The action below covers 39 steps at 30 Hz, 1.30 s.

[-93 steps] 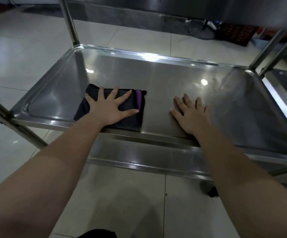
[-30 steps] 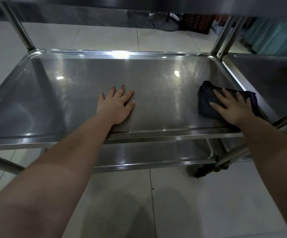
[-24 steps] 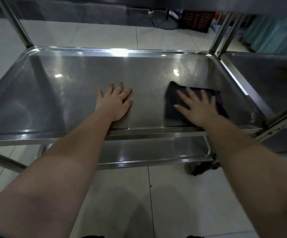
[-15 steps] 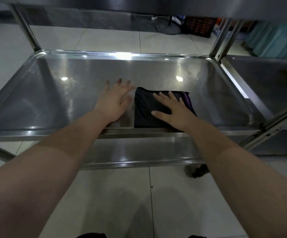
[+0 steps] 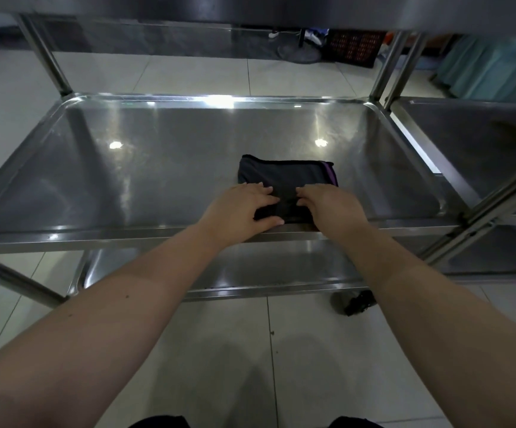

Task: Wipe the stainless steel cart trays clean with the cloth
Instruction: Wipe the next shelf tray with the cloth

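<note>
A folded dark cloth (image 5: 284, 177) with a purple edge lies on the middle steel cart tray (image 5: 158, 168), near its front rim and right of centre. My left hand (image 5: 241, 208) holds the cloth's near left edge, fingers curled over it and thumb under the front. My right hand (image 5: 331, 205) is on the near right part, fingers bent onto the fabric. The near strip of the cloth is bunched between the two hands.
A lower tray (image 5: 250, 273) shows beneath, an upper shelf (image 5: 250, 10) overhangs. A second cart's tray (image 5: 482, 143) stands at the right, its posts (image 5: 386, 66) close by. A black caster (image 5: 355, 302) sits on the tiled floor (image 5: 219, 350).
My right hand slid the cloth from the tray's right end towards the centre. My left hand left the bare steel and joined it on the cloth's near edge.
</note>
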Available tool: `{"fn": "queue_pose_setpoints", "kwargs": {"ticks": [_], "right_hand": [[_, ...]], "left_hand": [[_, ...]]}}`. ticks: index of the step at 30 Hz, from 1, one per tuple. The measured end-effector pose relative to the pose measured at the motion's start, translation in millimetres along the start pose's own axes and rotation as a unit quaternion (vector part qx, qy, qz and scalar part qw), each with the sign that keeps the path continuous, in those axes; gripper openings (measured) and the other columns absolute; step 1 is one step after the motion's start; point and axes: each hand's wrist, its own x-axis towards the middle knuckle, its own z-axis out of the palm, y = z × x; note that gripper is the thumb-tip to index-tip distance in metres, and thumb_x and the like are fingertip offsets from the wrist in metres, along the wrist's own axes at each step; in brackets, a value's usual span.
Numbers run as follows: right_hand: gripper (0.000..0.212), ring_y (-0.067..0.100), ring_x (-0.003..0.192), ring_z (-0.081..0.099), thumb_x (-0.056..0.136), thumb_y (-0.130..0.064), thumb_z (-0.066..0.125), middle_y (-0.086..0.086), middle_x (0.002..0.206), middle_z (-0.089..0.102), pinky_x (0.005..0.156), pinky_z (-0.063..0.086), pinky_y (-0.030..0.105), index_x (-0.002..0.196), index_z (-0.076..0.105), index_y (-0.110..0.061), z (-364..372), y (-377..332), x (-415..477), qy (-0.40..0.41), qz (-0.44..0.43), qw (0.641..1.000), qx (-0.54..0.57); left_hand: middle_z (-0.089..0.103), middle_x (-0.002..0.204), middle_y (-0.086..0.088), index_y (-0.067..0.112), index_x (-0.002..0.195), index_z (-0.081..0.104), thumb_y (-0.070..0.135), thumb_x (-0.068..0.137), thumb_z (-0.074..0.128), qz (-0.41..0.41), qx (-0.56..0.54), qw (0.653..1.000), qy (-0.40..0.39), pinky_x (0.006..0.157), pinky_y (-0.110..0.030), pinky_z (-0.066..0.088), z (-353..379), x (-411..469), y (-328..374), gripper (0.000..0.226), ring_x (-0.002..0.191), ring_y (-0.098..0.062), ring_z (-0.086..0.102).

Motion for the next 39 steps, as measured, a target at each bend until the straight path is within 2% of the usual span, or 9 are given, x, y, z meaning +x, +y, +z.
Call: {"fn": "queue_pose_setpoints", "kwargs": {"ticks": [2, 5, 10, 14, 19, 22, 27, 32, 39], "right_hand": [[0.017, 0.027, 0.096, 0.061, 0.101, -0.016, 0.047, 0.007, 0.111, 0.064, 0.071, 0.044, 0.034, 0.113, 0.059, -0.013, -1.5, -4.7, 7.2, 0.027, 0.032, 0.999, 0.002], [0.015, 0.027, 0.092, 0.058, 0.101, -0.016, 0.043, 0.009, 0.107, 0.061, 0.068, 0.037, 0.033, 0.111, 0.054, -0.013, -7.0, -6.0, 15.4, 0.052, 0.031, 0.998, -0.001], [0.021, 0.025, 0.086, 0.054, 0.104, -0.028, 0.036, -0.001, 0.093, 0.051, 0.068, 0.036, 0.033, 0.111, 0.051, -0.015, -25.8, -3.8, 9.5, 0.047, 0.000, 0.997, 0.055], [0.047, 0.016, 0.088, 0.052, 0.088, -0.052, 0.062, -0.004, 0.100, 0.054, 0.071, 0.040, 0.031, 0.119, 0.052, -0.017, -58.9, -12.9, -15.2, 0.012, -0.057, 0.997, 0.043], [0.031, 0.022, 0.106, 0.054, 0.092, -0.026, 0.064, 0.003, 0.113, 0.061, 0.083, 0.047, 0.038, 0.120, 0.058, -0.015, -101.2, -21.8, -52.8, 0.047, -0.059, 0.996, 0.044], [0.027, 0.016, 0.099, 0.054, 0.092, -0.021, 0.064, 0.002, 0.106, 0.065, 0.080, 0.043, 0.029, 0.118, 0.062, -0.014, -112.1, -20.1, -85.9, 0.056, -0.081, 0.993, 0.065], [0.027, 0.022, 0.093, 0.062, 0.090, -0.021, 0.068, 0.003, 0.102, 0.068, 0.074, 0.048, 0.038, 0.116, 0.063, -0.015, -55.0, 4.2, -130.4, -0.056, -0.035, 0.993, 0.098], [0.026, 0.029, 0.091, 0.062, 0.094, -0.032, 0.061, 0.006, 0.102, 0.067, 0.067, 0.041, 0.035, 0.117, 0.057, -0.019, 64.9, 42.4, -154.6, -0.144, 0.014, 0.988, 0.054], [0.026, 0.023, 0.099, 0.059, 0.096, -0.027, 0.056, 0.003, 0.107, 0.066, 0.085, 0.047, 0.041, 0.121, 0.058, -0.022, 167.5, 79.2, -153.6, -0.126, 0.046, 0.987, 0.084]], "left_hand": [[0.063, 0.130, -0.009, 0.015, 0.129, 0.064, 0.034, 0.093, 0.065, 0.003, -0.015, 1.000, 0.007, 0.098, -0.032, 0.038, -3.2, 3.1, 0.4, 0.040, 0.121, -0.024, 0.055], [0.068, 0.106, -0.004, 0.016, 0.117, 0.067, 0.025, 0.095, 0.062, -0.020, -0.047, 0.997, 0.052, 0.074, -0.028, 0.041, -10.5, 6.9, -0.8, 0.025, 0.096, -0.021, 0.061], [0.065, 0.107, -0.007, 0.014, 0.115, 0.066, 0.026, 0.098, 0.055, -0.018, -0.023, 0.993, 0.117, 0.076, -0.026, 0.037, -28.5, 16.7, 2.7, 0.024, 0.095, -0.022, 0.059], [0.065, 0.103, -0.011, 0.010, 0.115, 0.068, 0.025, 0.098, 0.055, 0.028, 0.027, 0.992, 0.118, 0.083, -0.038, 0.042, -51.2, 12.3, 18.5, 0.026, 0.096, -0.029, 0.059], [0.068, 0.093, -0.007, 0.015, 0.110, 0.071, 0.029, 0.096, 0.058, 0.089, 0.048, 0.980, 0.173, 0.079, -0.037, 0.040, -79.3, -11.8, 50.8, 0.023, 0.089, -0.029, 0.060], [0.067, 0.087, -0.002, 0.018, 0.103, 0.073, 0.034, 0.093, 0.062, 0.110, 0.030, 0.972, 0.203, 0.076, -0.038, 0.039, -77.0, -31.6, 68.0, 0.022, 0.085, -0.027, 0.059], [0.069, 0.089, -0.006, 0.012, 0.098, 0.072, 0.033, 0.088, 0.069, 0.124, 0.016, 0.986, 0.114, 0.076, -0.039, 0.045, -4.7, -56.8, 72.0, 0.023, 0.086, -0.031, 0.063], [0.067, 0.093, -0.003, 0.015, 0.103, 0.070, 0.032, 0.091, 0.065, 0.070, 0.020, 0.997, -0.029, 0.077, -0.031, 0.031, 104.5, -78.6, 43.8, 0.021, 0.090, -0.026, 0.060], [0.064, 0.101, -0.002, 0.015, 0.116, 0.067, 0.023, 0.096, 0.060, -0.012, -0.021, 0.995, -0.097, 0.082, -0.030, 0.037, 198.8, -65.2, 7.6, 0.022, 0.098, -0.024, 0.059]]}}
